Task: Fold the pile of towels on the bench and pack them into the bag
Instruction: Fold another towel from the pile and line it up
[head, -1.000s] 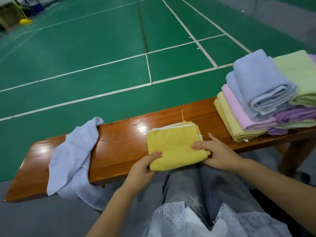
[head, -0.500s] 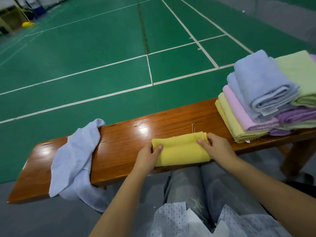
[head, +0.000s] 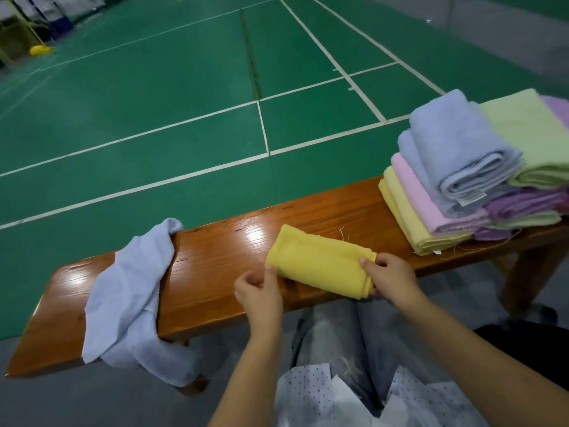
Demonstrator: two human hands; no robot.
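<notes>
Yellow towel (head: 321, 263), folded, on worktop (head: 215, 257): right hand (head: 391, 277) pinches its 3 o'clock end; left hand (head: 260, 291), fingers curled, touches its 9 o'clock end.

Yellow towel (head: 320, 265) — folded small (angled) — on bench (head: 215, 254); folded stack (head: 468, 177) at right.

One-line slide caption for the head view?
Right hand grips folded yellow towel on bench; left hand alongside.

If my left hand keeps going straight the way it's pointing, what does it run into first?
Most likely the folded yellow towel. The left hand points up and slightly right, its fingers already at the towel's left end. Depth is unclear, but nothing else lies between them.
</notes>
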